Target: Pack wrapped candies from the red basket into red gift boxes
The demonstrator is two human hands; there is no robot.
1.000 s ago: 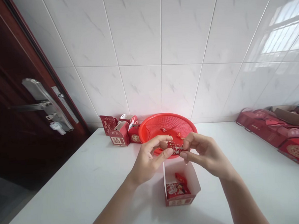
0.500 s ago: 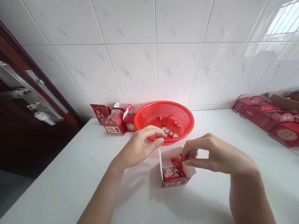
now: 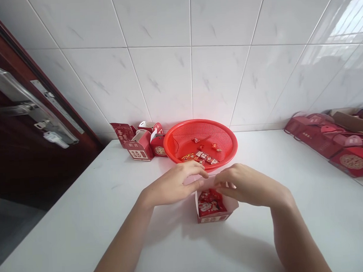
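In front of me stands a small red paper box (image 3: pixel 213 219) with white inner walls and its top unfolded. Red-wrapped candies (image 3: pixel 210 203) lie inside it. My left hand (image 3: pixel 174 184) hovers at the box's left rear side, fingers spread and nothing held. Over the right rear part of the box, my right hand (image 3: pixel 250 185) has loosely bent fingers, with no candy visible in them. Just behind the box sits a red plastic basket (image 3: pixel 170 146) with several wrapped candies (image 3: pixel 205 157) at its bottom.
Several red paper boxes (image 3: pixel 140 148) stand left of the basket by the tiled wall (image 3: pixel 161 84). More folded red boxes (image 3: pixel 351 160) are piled at the right. A dark red door (image 3: pixel 16 147) with a metal handle borders the white table (image 3: pixel 97 212) on the left.
My right hand has let go of a red-wrapped candy, which now lies in the box, and has moved slightly left. My left hand has shifted a little toward the box.
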